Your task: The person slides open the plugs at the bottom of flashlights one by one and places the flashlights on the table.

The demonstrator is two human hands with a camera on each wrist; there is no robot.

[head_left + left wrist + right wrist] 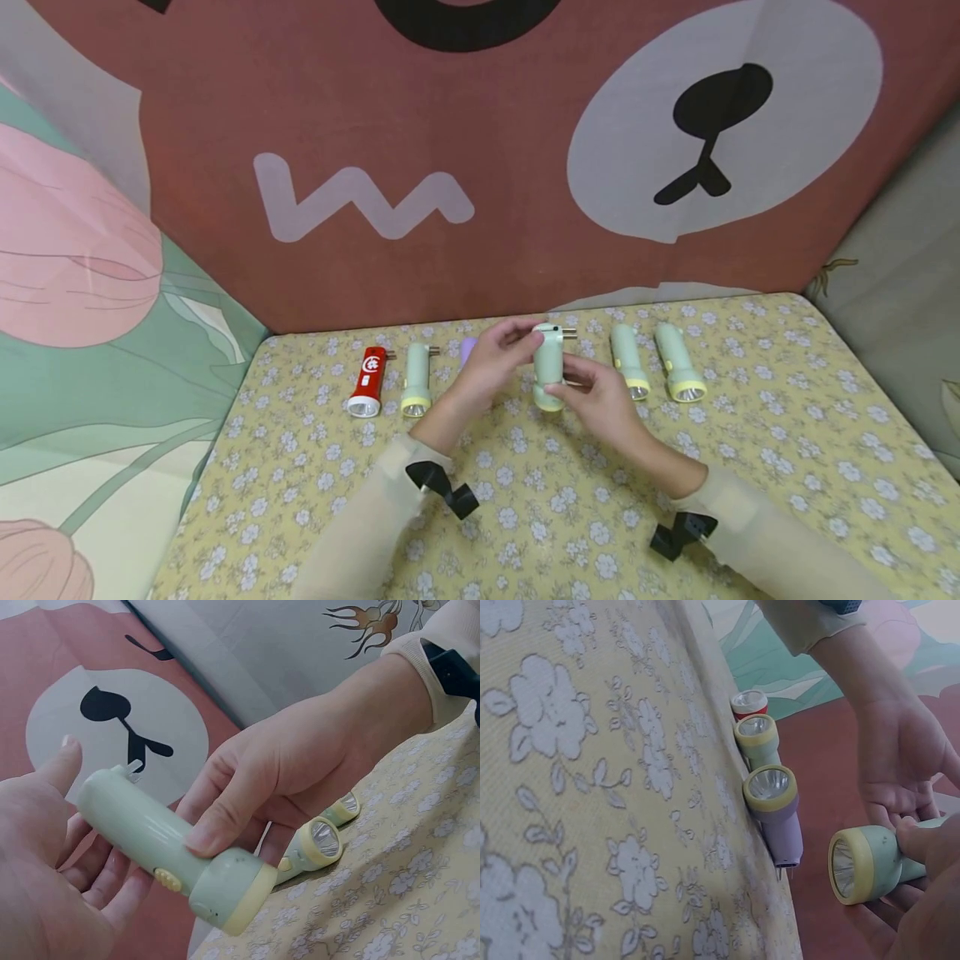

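Note:
A pale green flashlight [549, 360] with a yellow rim and two metal prongs is held up above the table, lens end down. My right hand [606, 400] grips it near the head, thumb on the near side and fingers behind, as the left wrist view shows. My left hand [489, 360] is beside its upper end, thumb raised and fingers loosely extended; in the left wrist view these fingers [112, 881] reach behind the body, and whether they touch it I cannot tell. A yellow switch [166, 880] shows on the flashlight's side.
Left of the hands lie a red flashlight [369, 375], a green flashlight [417, 379] and a purple flashlight [781, 832], partly hidden in the head view. Two more green flashlights [627, 358] lie to the right. A flowered cloth [525, 533] covers the table; a printed curtain [450, 275] hangs behind.

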